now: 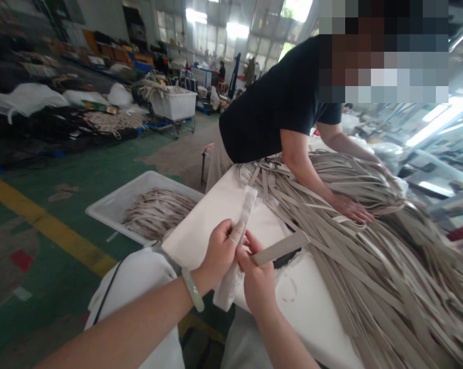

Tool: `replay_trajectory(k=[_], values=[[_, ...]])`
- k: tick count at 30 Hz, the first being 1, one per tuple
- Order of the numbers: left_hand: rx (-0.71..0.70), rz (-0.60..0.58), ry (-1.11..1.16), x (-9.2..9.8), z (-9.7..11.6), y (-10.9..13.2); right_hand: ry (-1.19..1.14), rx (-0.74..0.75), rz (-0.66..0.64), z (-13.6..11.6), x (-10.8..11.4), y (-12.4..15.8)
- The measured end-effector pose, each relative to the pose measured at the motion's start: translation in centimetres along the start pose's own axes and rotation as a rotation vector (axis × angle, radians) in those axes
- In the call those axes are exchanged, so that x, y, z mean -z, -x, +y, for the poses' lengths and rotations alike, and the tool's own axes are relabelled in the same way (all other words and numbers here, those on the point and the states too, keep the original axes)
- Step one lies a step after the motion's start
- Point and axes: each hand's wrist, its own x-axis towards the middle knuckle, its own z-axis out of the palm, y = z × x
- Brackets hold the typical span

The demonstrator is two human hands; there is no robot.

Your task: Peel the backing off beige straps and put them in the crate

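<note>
My left hand (224, 250), a pale green bangle on its wrist, pinches a narrow translucent plastic sleeve (247, 204). The sleeve runs up past my fingers, and its lower end hangs over the table edge. Close beside it, my right hand (259, 279) is closed on a flat beige strap (283, 248) that sticks out to the right. The right thumb and fingers also meet the plastic sleeve; whether the strap goes into it is hidden by my fingers. Both hands are above the front edge of a white table (201, 230).
A large heap of beige straps (354, 277) covers the table's right side. A co-worker in a black shirt (270, 102) leans over it, one hand (352, 207) on the straps. A white tub (112, 202) of straps stands at left. A dark object (287, 260) lies behind my right hand.
</note>
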Motion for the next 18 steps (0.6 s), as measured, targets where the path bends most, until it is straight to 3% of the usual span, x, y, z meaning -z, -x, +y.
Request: replay_trajectory(k=[3, 9, 12, 15, 18], values=[[0.030, 0.085, 0.019, 0.2, -0.2, -0.3, 0.022, -0.058, -0.076, -0.1, -0.8, 0.1], [0.082, -0.010, 0.243, 1.9, 1.4, -2.7, 0.320, 0.058, -0.204, -1.4, -0.1, 0.2], [0.009, 0.101, 0.358, 2.8, 2.7, -4.0, 0.396, 0.023, -0.317, -1.7, 0.2, 0.7], [0.031, 0.150, 0.405, 3.0, 3.3, -4.1, 0.401, 0.039, -0.318, -1.7, 0.0, 0.9], [0.087, 0.059, 0.419, 2.2, 2.8, -3.0, 0.380, 0.069, -0.262, -1.8, -0.5, 0.3]])
